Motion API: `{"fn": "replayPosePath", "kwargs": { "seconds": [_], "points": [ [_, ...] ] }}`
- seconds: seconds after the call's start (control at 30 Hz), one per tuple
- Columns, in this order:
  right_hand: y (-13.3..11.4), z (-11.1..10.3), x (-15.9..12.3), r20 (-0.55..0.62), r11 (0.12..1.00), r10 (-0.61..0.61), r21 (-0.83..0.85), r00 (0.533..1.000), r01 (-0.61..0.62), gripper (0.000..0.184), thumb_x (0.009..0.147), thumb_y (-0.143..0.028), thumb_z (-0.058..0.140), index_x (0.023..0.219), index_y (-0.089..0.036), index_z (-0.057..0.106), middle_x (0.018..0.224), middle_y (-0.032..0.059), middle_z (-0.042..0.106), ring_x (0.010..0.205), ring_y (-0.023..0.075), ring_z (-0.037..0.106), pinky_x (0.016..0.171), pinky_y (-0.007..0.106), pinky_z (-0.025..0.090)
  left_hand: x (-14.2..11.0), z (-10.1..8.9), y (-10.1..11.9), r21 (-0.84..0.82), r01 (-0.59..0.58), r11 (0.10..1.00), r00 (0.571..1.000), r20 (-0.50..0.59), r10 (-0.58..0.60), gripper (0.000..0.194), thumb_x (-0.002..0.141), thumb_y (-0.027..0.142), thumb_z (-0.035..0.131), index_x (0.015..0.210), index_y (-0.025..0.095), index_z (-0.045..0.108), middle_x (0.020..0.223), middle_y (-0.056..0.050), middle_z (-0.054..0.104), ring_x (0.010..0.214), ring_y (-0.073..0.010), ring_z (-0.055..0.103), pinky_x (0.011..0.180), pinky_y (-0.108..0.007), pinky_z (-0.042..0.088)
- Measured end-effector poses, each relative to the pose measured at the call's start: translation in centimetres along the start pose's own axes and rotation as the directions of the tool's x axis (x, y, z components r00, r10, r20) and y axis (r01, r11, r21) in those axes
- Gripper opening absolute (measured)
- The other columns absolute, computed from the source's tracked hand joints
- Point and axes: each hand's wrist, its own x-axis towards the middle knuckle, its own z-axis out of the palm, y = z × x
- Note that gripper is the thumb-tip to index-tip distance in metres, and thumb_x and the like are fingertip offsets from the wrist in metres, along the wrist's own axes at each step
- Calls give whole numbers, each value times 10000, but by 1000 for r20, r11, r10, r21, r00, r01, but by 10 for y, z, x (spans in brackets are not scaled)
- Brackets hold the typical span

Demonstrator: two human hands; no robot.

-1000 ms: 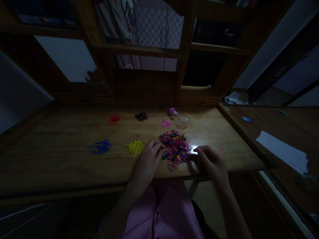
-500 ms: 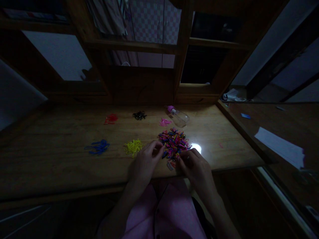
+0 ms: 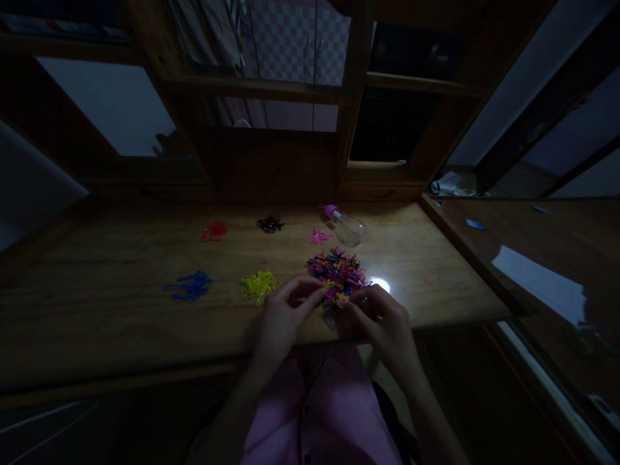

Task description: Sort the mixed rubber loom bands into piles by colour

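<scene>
1. Compared with a second ago, my right hand (image 3: 390,316) has come in from beyond the right side of the mixed pile of small looped clips (image 3: 341,266) to its near edge. My left hand (image 3: 285,313) has edged rightward, so the fingertips are now close together.
2. The pile sits just past my fingertips, away from my body. Left hand comes in from the near left, right from the near right. Neither is clearly nearer tbh, and the heap is roundish, so no real long axis to line up with.
3. Hand state: both are curled, thumbs and fingertips nearly together, with yellow and magenta bits right at the tips. Can't tell from here if either actually has a clip gripped.
4. Left of the pile is the yellow clip group (image 3: 259,286), blue group (image 3: 191,285) further left. Beyond those: red (image 3: 214,230) and black (image 3: 270,223) groups. The pink group (image 3: 320,237) is behind the pile, beside a pink-capped clear bottle (image 3: 349,230) lying on the wooden desk (image 3: 121,323).
</scene>
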Motion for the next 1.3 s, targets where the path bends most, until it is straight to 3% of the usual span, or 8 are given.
{"fn": "replayPosePath", "kwargs": {
  "seconds": [0.53,0.7,0.87,1.1,1.2,1.3],
  "points": [
    [-4,1,2,20,994,-106,30,994,105,53,904,-203,594,913,-221,644,911,27,643,804,165,598,658,254,471,-4,24,1,-111,10,994,998,-57,-17,64,765,245,746,811,202,731,817,-1,748,786,-160,710,728,-238,581],
    [-6,2,3,6,980,-197,-32,980,197,76,906,-161,582,918,-217,632,905,28,635,796,164,595,695,271,468,-6,28,-3,-148,0,989,1000,-6,-1,76,773,248,749,842,217,759,849,-1,760,806,-159,716,753,-239,579],
    [-7,4,4,-2,955,-261,-144,965,258,116,925,-140,543,934,-219,628,923,39,642,814,167,615,722,273,482,-9,28,-1,-107,-10,994,1000,-19,8,97,769,251,747,857,219,773,859,-7,769,814,-179,722,775,-274,592],
    [-9,6,-1,93,792,-363,-494,927,360,208,950,-132,468,1052,-203,635,1063,96,662,906,213,643,730,298,480,-13,32,4,-35,-21,999,998,-54,19,89,784,246,723,854,248,779,882,14,771,846,-188,724,805,-280,587],
    [-9,7,-2,89,777,-387,-505,918,376,234,948,-132,471,1108,-201,627,1089,102,664,926,216,649,741,301,489,-11,33,2,-53,-12,998,997,-72,9,96,792,270,716,860,232,771,875,5,768,834,-187,724,799,-278,590],
    [-10,8,-1,49,823,-398,-421,916,381,246,956,-121,462,1121,-217,618,1089,81,668,930,193,652,775,290,496,-7,32,-1,-134,24,991,996,-80,-35,120,776,285,733,857,198,750,849,-10,763,815,-177,726,784,-261,594]
  ]
}}
